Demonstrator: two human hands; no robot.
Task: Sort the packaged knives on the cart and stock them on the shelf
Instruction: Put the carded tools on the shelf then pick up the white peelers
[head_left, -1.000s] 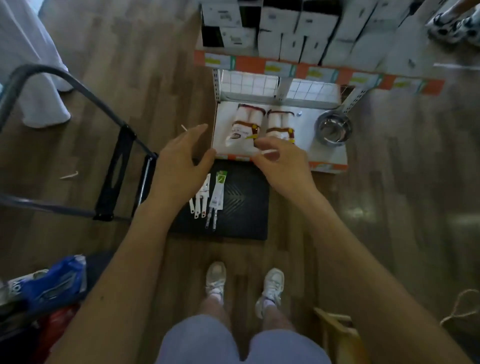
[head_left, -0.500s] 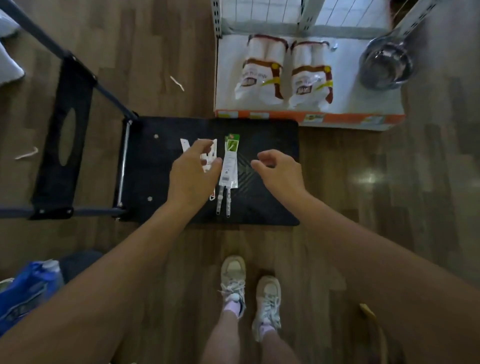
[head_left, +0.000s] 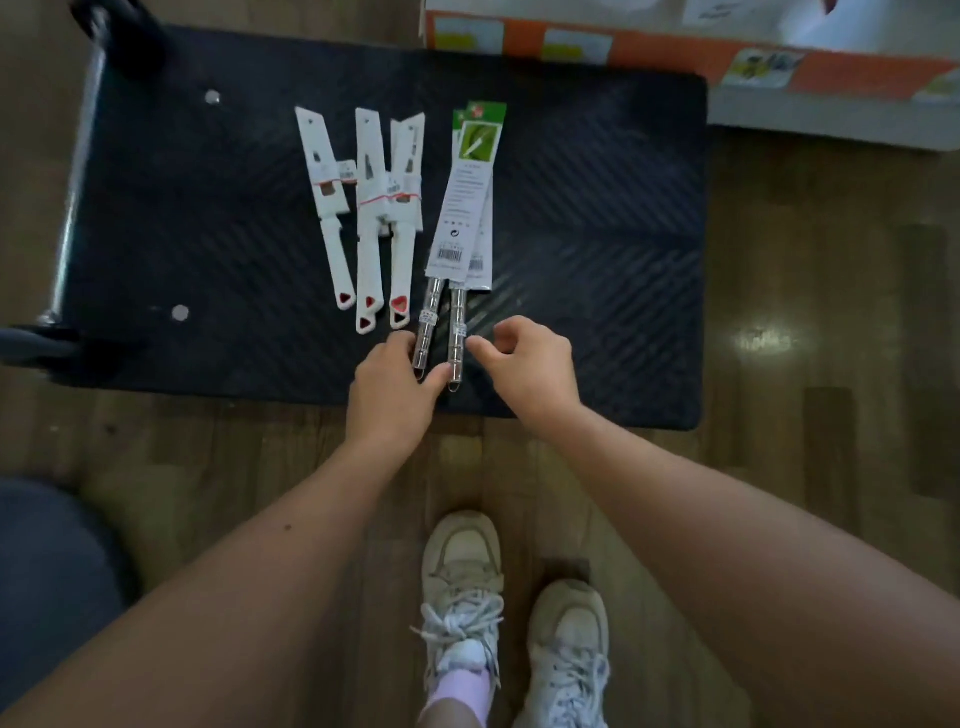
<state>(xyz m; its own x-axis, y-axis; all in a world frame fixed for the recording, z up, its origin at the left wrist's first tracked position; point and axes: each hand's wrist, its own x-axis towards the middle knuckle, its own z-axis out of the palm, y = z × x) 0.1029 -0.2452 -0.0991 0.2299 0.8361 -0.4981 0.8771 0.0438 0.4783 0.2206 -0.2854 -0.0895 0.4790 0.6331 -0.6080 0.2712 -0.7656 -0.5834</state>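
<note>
Three white packaged knives (head_left: 366, 208) with red-tipped handles lie side by side on the black cart deck (head_left: 597, 234). Right of them lie two steel-handled knives in green-topped card sleeves (head_left: 465, 208), overlapping each other. My left hand (head_left: 395, 387) pinches the end of the left steel handle between thumb and fingers. My right hand (head_left: 530, 364) hovers just right of the other steel handle, fingers curled and apart, with nothing in it.
The bottom shelf's orange-labelled front edge (head_left: 571, 47) runs along the top right, just beyond the cart. The cart's folded handle bar (head_left: 78, 171) lies at the left. My shoes (head_left: 462, 587) stand on the wooden floor just in front of the cart.
I have leaned in closer over the cart. Both hands dropped from the card sleeves to the handle ends, and my left hand has closed on one steel handle.
</note>
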